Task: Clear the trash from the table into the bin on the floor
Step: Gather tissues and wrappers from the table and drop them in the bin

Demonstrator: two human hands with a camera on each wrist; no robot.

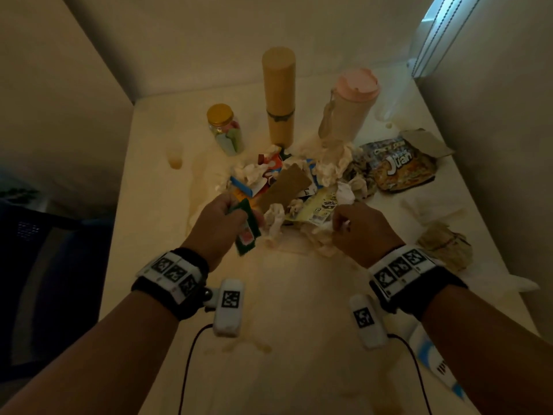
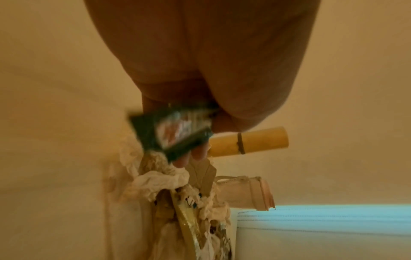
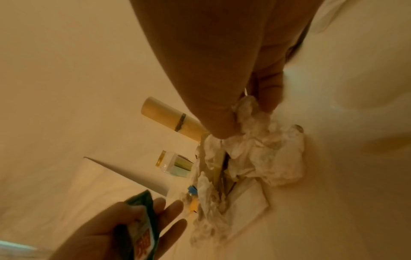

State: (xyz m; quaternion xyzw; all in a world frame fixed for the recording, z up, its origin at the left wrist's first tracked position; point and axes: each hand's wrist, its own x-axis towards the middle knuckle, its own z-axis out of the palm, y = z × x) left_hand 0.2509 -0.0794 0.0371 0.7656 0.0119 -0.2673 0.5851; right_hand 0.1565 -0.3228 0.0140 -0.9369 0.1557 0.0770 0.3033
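A heap of trash (image 1: 302,181) lies mid-table: crumpled tissues, torn wrappers, a brown card strip (image 1: 287,187) and a snack bag (image 1: 398,166). My left hand (image 1: 223,223) grips a small green sachet (image 1: 247,232) just in front of the heap; the same green sachet (image 2: 173,133) shows blurred under my palm and the green sachet (image 3: 142,234) again low in the right wrist view. My right hand (image 1: 356,229) pinches a crumpled white tissue (image 1: 321,238) at the heap's near edge, and that tissue (image 3: 264,140) hangs from thumb and fingers. No bin is in view.
Behind the heap stand a gold-lidded jar (image 1: 226,130), a tall tan cylinder (image 1: 279,97) and a pink-lidded tumbler (image 1: 350,106). A crumpled brown paper (image 1: 446,247) lies at the right. The white table (image 1: 284,319) meets walls at left, back and right.
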